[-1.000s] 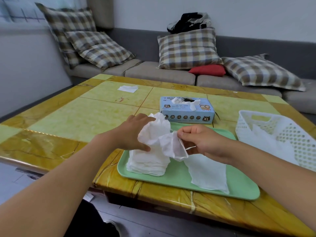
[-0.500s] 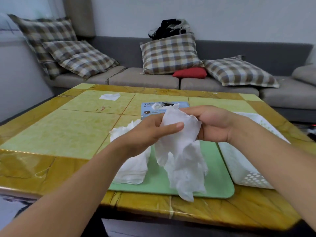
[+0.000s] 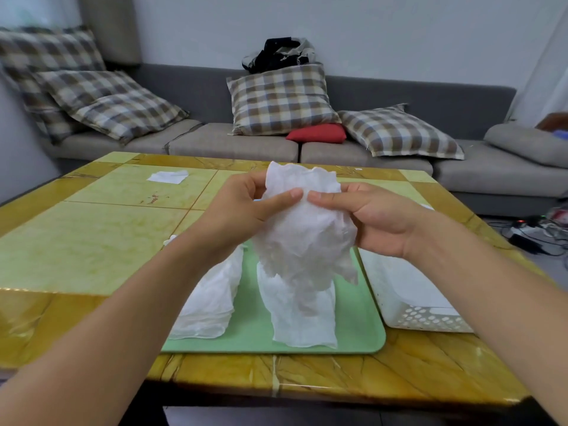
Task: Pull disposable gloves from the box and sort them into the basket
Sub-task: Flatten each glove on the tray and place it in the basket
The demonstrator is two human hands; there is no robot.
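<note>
So right now I've got one crumpled white glove (image 3: 302, 229) held up in front of me over the green tray (image 3: 252, 330), both hands on it. My left hand (image 3: 242, 216) has its thumb pressed on the front and fingers curled behind, and my right hand (image 3: 375, 222) pinches the other side the same way, thumb tips almost meeting. I'd say I'm mid-sort: bunching or straightening this one before it goes in. Next move, as I see it, is to swing it right and drop it into the white basket (image 3: 424, 315), which sits just beside the tray. The stuff is thin and floppy, so I'll want to let go cleanly with both hands so it doesn't cling.

Counts: one glove in hand, one stack of gloves (image 3: 212, 299) on the tray's left, one loose glove (image 3: 302, 315) lying flat mid-tray, one tray, one basket. One white scrap (image 3: 167, 176) sits far off on the table (image 3: 76, 241). The box is hidden behind my hands, so I can't say where it stands.
</note>
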